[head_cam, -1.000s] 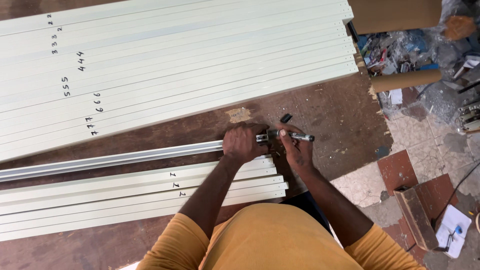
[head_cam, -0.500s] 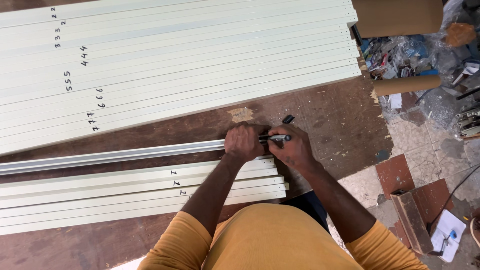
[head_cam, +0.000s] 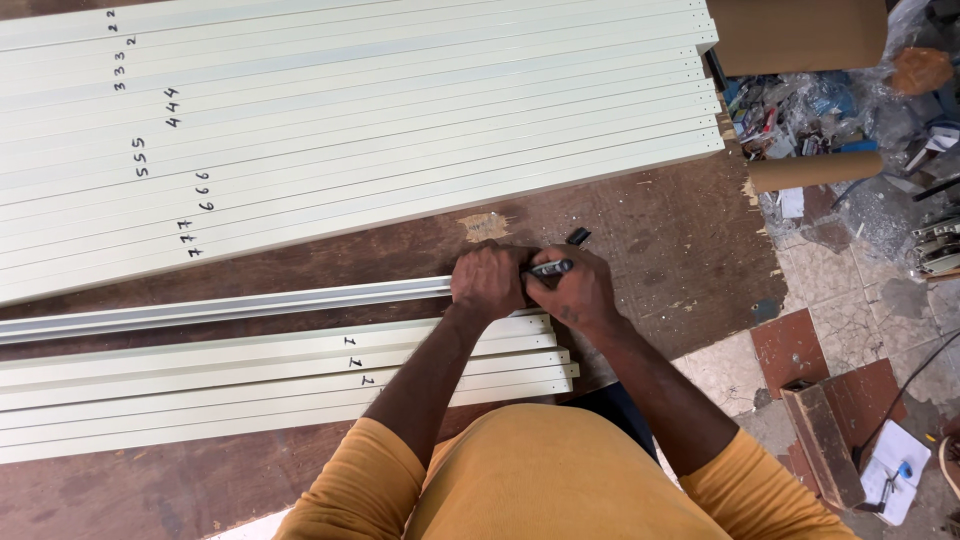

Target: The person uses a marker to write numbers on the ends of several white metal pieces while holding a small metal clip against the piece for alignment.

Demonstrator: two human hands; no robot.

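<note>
Black marker pen (head_cam: 551, 268) w/ a silvery band sits in the right hand (head_cam: 578, 290), fingers curled tight round its barrel, tip pointing left toward the left hand (head_cam: 488, 282). Pen lies near-level, just above the end of a grey metal rail (head_cam: 230, 307). Left hand is fisted down on that rail end, knuckles up, fingers wrapped over it; the 2 hands touch thumb-side. Both forearms run up from the bottom edge, converging, elbows bent, sleeves mustard-yellow.

Rail: long, thin, dull aluminium look w/ a groove along it, lying left-right across the brown worktop (head_cam: 650, 240), far end off frame at left. Small black pen cap (head_cam: 578, 237) lies on the worktop just above the right hand, apart from it.

Just below the rail: short stack of cream strips (head_cam: 200, 385), flat, smooth, painted finish, square-cut ends stepped at right, small handwritten marks on top faces. Left forearm crosses over them. Above the rail, w/ a bare band of worktop between: wide batch of cream slats (head_cam: 400, 110), same finish, laid side by side, slightly angled, small holes near right ends, hand-marked at left.

Worktop: dark reddish board, scuffed, chipped patch near the hands, ragged right edge. Beyond: cardboard tube (head_cam: 815, 170), cardboard box (head_cam: 800, 30), clutter of plastic bits, tiled floor (head_cam: 830, 270), wooden block (head_cam: 822, 445).
</note>
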